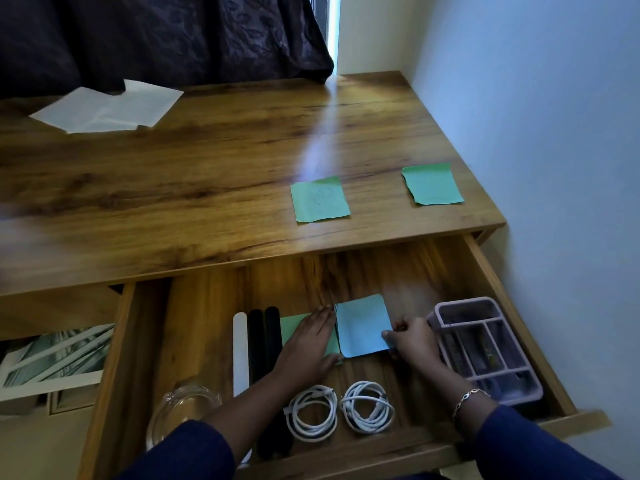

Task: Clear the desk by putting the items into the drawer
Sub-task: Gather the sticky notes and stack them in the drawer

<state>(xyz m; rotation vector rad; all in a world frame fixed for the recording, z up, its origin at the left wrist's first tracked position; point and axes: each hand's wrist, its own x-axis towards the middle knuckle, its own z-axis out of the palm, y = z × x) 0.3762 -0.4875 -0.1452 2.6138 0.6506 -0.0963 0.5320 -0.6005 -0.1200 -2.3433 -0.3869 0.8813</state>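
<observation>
**A:** Blue note [363, 325] down in the open drawer [512, 306] — the right hand [412, 337] pinches its near corner, fingers [389, 337] closed on the paper.

**B:** And the left hand [310, 341]?

**A:** Flat, fingers straight, pressing a green slip [291, 325] to the drawer floor, right beside the blue one.

**B:** How far along?

**A:** Partway, I'd say. Cables [311, 412] and a divided tray [485, 348] already sit inside — but a scribbled green note [320, 199], a plain green note [433, 184] and white sheets [110, 107] lie on the worktop [207, 188], waiting.
</observation>
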